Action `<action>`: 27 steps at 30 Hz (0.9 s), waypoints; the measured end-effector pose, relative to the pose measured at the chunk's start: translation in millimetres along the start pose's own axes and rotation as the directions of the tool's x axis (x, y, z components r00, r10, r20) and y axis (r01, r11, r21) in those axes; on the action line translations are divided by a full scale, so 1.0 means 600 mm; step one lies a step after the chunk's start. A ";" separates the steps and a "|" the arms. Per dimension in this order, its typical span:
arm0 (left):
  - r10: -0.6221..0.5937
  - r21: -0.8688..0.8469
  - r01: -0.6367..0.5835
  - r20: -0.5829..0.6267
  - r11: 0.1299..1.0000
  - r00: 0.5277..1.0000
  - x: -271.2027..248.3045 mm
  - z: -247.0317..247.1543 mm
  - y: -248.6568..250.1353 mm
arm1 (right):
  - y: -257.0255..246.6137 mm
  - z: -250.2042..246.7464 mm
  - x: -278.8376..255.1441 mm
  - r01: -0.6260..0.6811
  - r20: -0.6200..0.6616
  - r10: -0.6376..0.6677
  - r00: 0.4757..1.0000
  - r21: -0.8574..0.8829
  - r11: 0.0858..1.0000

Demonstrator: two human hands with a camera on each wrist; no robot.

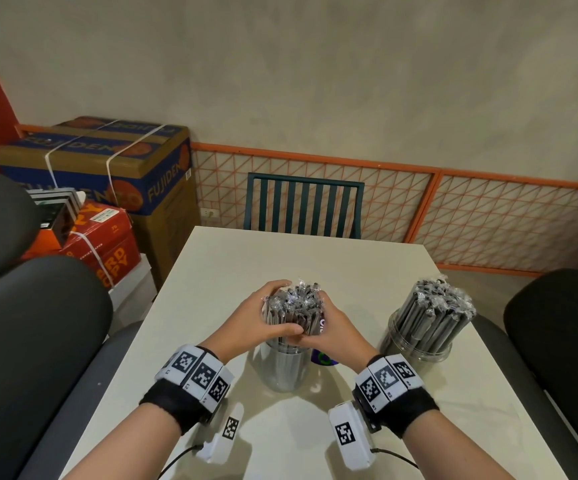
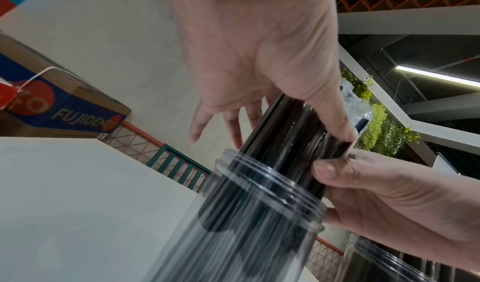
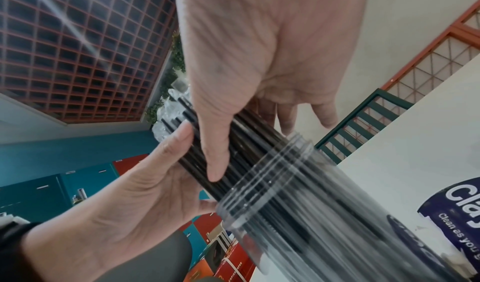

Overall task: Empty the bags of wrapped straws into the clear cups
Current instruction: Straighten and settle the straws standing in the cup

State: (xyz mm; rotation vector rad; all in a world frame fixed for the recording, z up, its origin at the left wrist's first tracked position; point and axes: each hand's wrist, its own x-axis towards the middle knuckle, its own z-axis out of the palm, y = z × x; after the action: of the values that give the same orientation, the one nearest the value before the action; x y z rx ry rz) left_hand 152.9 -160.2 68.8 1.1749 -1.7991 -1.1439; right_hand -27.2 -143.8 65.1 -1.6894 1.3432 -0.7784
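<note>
Lowering a bundle of wrapped straws (image 1: pixel 294 308) into the near clear cup (image 1: pixel 286 372) looks like the step in hand: the black straws stand upright with their lower ends already inside the cup and their crinkled wrapper tops well above its rim. The left hand (image 1: pixel 258 318) and right hand (image 1: pixel 332 332) cup the bundle from either side, fingers curled round it and thumbs meeting on the near face just above the rim, so each grip is closed on the straws. Both wrists are raised off the white bench (image 1: pixel 315 258), palms facing each other. A second clear cup (image 1: pixel 419 341), to the right, is already packed with straws. A purple printed bag (image 1: pixel 322 358) lies just behind the near cup; whether it is empty cannot be told. Next, I judge, the hands should ease apart and let the bundle settle to the bottom, steadying the light cup so that it does not tip.
</note>
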 end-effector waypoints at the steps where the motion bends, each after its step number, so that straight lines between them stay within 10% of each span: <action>1: -0.004 0.004 0.004 0.002 1.000 1.000 -0.001 0.000 0.000 | 0.000 -0.001 -0.002 0.000 0.004 0.000 1.000 -0.006 1.000; 27: -0.041 0.097 0.041 -0.002 0.994 0.999 -0.027 0.000 -0.018 | -0.006 -0.009 -0.027 0.016 0.022 -0.014 1.000 -0.106 0.994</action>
State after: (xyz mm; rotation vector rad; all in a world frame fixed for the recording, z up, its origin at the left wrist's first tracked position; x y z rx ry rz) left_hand 162.1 -147.3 57.5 1.2728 -1.8561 -1.0896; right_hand -34.0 -129.2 71.0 -1.7870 1.3802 -0.7069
